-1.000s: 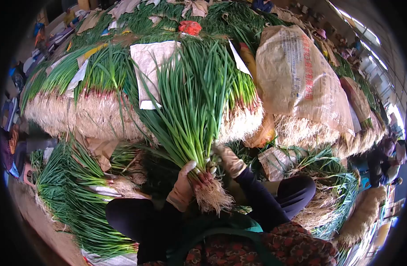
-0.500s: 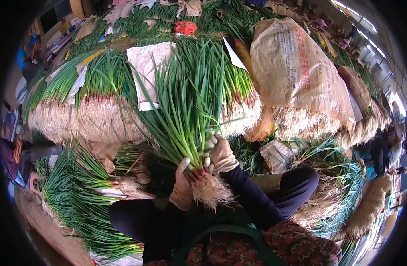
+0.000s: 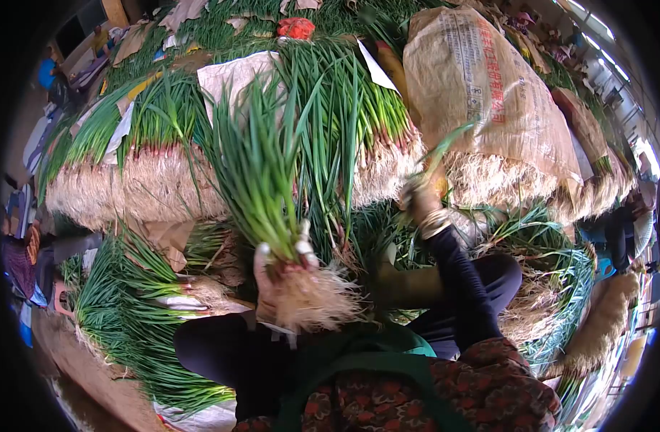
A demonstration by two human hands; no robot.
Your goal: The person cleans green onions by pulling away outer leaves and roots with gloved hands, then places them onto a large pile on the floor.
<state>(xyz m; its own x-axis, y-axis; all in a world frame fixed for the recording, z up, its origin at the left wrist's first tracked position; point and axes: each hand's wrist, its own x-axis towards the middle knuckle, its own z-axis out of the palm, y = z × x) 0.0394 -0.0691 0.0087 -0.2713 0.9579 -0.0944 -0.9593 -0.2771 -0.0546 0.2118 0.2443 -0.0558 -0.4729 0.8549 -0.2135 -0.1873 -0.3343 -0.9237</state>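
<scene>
My left hand (image 3: pixel 267 288), in a pale glove, is closed round the base of a bunch of green onions (image 3: pixel 261 209). Its leaves point up and away, while the shaggy pale roots (image 3: pixel 315 299) hang towards my lap. Out to the right, my gloved right hand (image 3: pixel 421 201) is smeared by motion. A loose green onion leaf (image 3: pixel 449 144) sticks up from its fingers. Between the hands, several more green onions (image 3: pixel 333 165) lean against the stacked row ahead, with roots pointing down.
Ahead stands a long row of stacked green onions, roots (image 3: pixel 128 187) facing me. A printed woven sack (image 3: pixel 481 93) and a pale cloth (image 3: pixel 236 75) cover parts of it. Piles of green onions lie at left (image 3: pixel 128 324) and right (image 3: pixel 539 302). Other people are at the far edges.
My right hand has left the bunch and swung right with a green leaf. My left hand has shifted slightly left, holding the bunch, and several green onions now stand apart from it.
</scene>
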